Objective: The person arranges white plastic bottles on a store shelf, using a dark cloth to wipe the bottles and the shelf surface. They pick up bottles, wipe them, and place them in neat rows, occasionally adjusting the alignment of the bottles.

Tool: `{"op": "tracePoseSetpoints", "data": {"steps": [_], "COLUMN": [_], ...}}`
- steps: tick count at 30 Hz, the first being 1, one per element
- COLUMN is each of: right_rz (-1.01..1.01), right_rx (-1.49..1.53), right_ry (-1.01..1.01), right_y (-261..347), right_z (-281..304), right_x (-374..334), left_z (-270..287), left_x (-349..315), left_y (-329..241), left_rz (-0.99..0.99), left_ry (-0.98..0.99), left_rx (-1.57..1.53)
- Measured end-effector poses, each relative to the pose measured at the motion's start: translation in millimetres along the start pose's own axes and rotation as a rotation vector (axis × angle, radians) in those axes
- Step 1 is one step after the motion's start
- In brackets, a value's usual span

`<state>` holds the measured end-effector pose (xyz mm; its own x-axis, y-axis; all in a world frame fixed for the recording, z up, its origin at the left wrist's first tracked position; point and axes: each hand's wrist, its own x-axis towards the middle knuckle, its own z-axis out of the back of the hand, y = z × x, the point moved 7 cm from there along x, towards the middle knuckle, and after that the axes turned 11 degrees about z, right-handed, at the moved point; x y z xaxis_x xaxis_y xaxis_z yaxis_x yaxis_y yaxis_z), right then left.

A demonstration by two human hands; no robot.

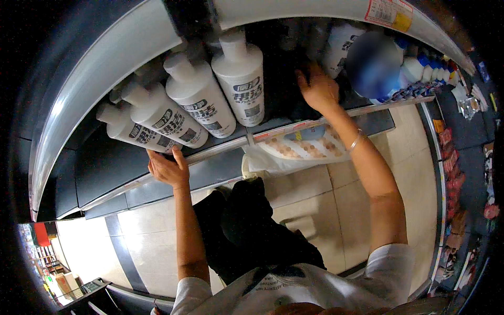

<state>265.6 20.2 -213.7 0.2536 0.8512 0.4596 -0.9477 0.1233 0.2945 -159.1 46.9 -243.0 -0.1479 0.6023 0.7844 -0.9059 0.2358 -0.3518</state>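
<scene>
Several large white bottles with dark print stand in a row on the dark shelf (115, 163), among them one at the row's left end (131, 131) and one at its right end (241, 79). At the shelf's front edge, my left hand (169, 168) has its fingers apart, fingertips at the bases of the leftmost bottles. My right hand (319, 90) reaches into the dark gap right of the row, thumb apart from the fingers. Beside its fingertips is another white bottle (341, 50), tilted in view and partly hidden in shadow. Nothing shows in either hand.
Right of my right hand are a blurred blue-and-white item (374, 65) and small bottles with blue caps (430, 71). A pale upper shelf edge (110, 58) curves overhead. Below lies a plastic-wrapped patterned package (304, 147). Red goods (452, 168) line the far right.
</scene>
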Motion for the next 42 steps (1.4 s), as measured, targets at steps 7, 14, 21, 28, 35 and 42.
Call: {"op": "tracePoseSetpoints", "data": {"steps": [7,14,21,28,35,42], "right_rz": [0.029,-0.113,0.007,0.108,0.213,0.236], "right_rx": [0.052,-0.104,0.179,0.087,0.123,-0.003], "right_ry": [-0.101,-0.351,-0.258,0.172,-0.038,0.160], "right_y": [-3,-42,-36,-43,-8,-3], "right_z": [-45,-85,-99,-122,-111,-112], "right_x": [58,100,113,130,123,125], "left_z": [-6,-4,-5,-7,-8,-11], "left_x": [0,4,-3,-3,-4,-4], "left_y": [1,-12,5,3,2,4], "left_rz": [0.058,-0.017,0.052,0.013,-0.010,0.052], "left_ry": [0.053,-0.002,-0.012,-0.018,-0.039,-0.013], "left_rx": [-0.013,-0.038,-0.022,-0.014,0.035,-0.050]}}
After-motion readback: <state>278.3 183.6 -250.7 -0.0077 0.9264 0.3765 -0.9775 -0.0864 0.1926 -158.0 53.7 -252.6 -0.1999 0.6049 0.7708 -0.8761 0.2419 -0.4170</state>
